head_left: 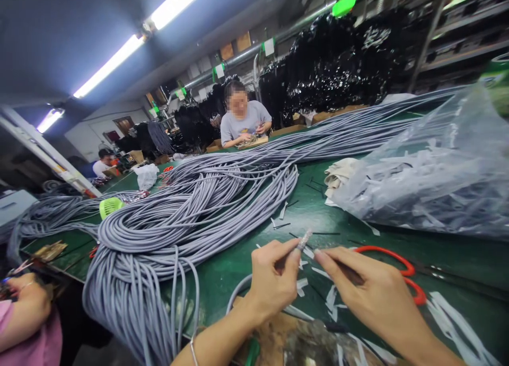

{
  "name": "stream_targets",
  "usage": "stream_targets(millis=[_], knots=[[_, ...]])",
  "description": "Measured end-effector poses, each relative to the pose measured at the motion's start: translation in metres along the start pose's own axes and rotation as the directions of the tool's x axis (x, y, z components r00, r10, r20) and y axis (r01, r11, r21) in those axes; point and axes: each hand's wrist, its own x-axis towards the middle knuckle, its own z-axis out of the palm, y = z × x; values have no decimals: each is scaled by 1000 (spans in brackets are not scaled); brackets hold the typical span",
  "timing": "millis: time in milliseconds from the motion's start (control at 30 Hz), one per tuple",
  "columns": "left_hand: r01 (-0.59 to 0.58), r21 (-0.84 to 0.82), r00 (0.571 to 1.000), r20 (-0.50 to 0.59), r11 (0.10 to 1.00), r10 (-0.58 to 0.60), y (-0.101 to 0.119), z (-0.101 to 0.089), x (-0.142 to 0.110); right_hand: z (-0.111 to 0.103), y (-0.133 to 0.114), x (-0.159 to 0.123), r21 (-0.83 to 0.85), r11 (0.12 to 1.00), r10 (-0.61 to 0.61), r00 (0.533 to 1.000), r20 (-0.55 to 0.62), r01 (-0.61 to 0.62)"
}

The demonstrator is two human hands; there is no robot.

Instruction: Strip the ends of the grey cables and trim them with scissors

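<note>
The fingers of the left hand (274, 281) are pressed together on the end of a thin grey cable (238, 292), whose short stripped tip (305, 240) sticks up above the thumb and looks frayed and metallic. The cable bends down from this hand in a smooth round curve. The right hand (374, 294) lies just right of the tip, its fingers close together and stretched toward it; whether they touch it I cannot tell. Behind the right hand are scissors (401, 273) with glossy red loop handles, flat on the green table (358, 233). Small pale strips of cut sheath (330, 299) lie around the tip. Left of it is a big coil of matte grey cables (178, 217). Far right of it sits a crumpled clear plastic bag (433, 170).
</note>
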Motion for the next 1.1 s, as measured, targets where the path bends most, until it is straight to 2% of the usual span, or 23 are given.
stream_targets(millis=[200, 367, 433, 500, 533, 567, 633, 667, 700, 800, 833, 900, 967, 1000, 1100], knots=[[-17, 10, 1000, 20, 1000, 17, 0, 0, -2, 2, 0, 2, 19, 999, 42, 999, 24, -43], [-21, 27, 998, 63, 999, 20, 3, -1, -2, 1, 1, 5, 121, 984, 112, 982, 155, -131], [-8, 30, 997, 79, 1000, 6, 3, 0, -1, 3, 1, 3, 148, 980, 110, 979, 173, -136], [35, 22, 996, 80, 999, -37, 3, 1, 1, 5, 1, 0, 94, 995, 27, 997, 71, -33], [63, 11, 995, 77, 998, -64, 3, 1, 2, 7, 1, -2, 28, 998, -61, 998, -16, 62], [95, -3, 993, 75, 996, -94, 3, 2, 3, 8, 1, -3, -60, 984, -173, 979, -103, 168], [153, -35, 986, 65, 988, -150, 3, 3, 3, 9, 1, -4, -230, 912, -386, 899, -206, 338], [167, -35, 985, 56, 985, -165, 3, 4, 2, 10, 1, -4, -276, 881, -444, 871, -208, 383], [165, -18, 985, 46, 986, -164, 3, 5, 1, 10, 0, -4, -295, 867, -466, 863, -195, 402], [111, 115, 992, 47, 987, -117, 1, 6, -1, 10, -8, -6, -281, 872, -457, 872, -174, 401], [121, 159, 990, 55, 980, -131, -1, 7, -1, 10, -11, -8, -269, 857, -491, 854, -172, 439], [199, 190, 974, 68, 961, -215, -5, 7, 2, 12, -17, -13, -219, 789, -609, 779, -149, 574], [303, 136, 950, 36, 943, -311, -10, 7, 6, 13, -17, -16, -168, 731, -680, 725, -107, 661], [342, 87, 939, 12, 936, -344, -11, 6, 7, 12, -15, -15, -201, 737, -671, 735, -97, 646], [385, -38, 921, -47, 922, -386, -10, 2, 10, 6, 0, -6, -442, 748, -589, 802, -98, 495]])
